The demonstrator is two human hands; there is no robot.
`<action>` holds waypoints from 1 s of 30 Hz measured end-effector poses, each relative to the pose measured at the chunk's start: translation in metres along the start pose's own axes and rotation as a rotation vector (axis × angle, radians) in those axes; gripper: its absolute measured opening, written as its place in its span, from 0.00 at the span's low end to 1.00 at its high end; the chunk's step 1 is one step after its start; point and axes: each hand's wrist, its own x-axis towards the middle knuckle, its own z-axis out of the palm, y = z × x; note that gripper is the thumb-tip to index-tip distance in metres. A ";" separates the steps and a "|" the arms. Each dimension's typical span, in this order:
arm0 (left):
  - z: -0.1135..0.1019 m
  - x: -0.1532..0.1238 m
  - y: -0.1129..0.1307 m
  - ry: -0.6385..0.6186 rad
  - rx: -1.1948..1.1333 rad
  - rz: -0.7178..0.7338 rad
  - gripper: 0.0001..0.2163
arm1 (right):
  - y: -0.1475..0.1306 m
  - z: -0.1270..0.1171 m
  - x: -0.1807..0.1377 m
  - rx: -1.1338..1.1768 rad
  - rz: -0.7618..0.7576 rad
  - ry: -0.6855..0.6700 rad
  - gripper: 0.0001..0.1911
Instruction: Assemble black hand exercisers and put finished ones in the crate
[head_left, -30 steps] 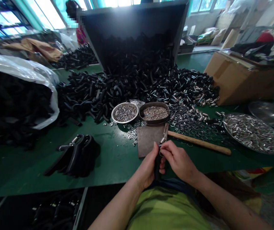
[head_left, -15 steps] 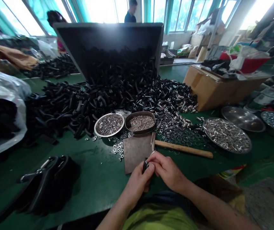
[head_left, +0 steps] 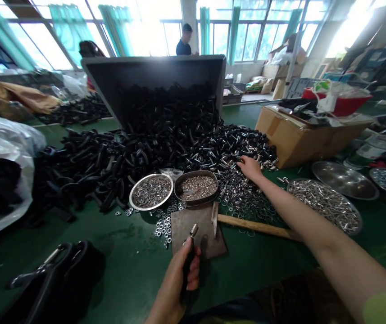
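Note:
My left hand is wrapped round a black handle with a metal spring end, held upright over a flat metal plate. My right hand is stretched far forward onto the pile of black parts with metal pins; its fingers curl down among them and I cannot make out whether they hold one. A hammer with a wooden handle lies under my right forearm. Two bowls sit beyond the plate: a round one with rings and an oval one with small metal bits.
A tipped black bin spills a big heap of black handles. A cardboard box stands at the right, with metal dishes near it. Finished grips lie at the front left, a plastic bag beyond. One person stands at the windows.
My right hand has left the handle and reached forward to the pile of pinned parts. My left hand keeps the handle, now alone. The camera has tilted up.

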 end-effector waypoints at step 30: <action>0.007 -0.002 0.008 0.034 -0.342 0.486 0.09 | -0.134 -0.014 -0.227 0.463 -0.543 -0.348 0.15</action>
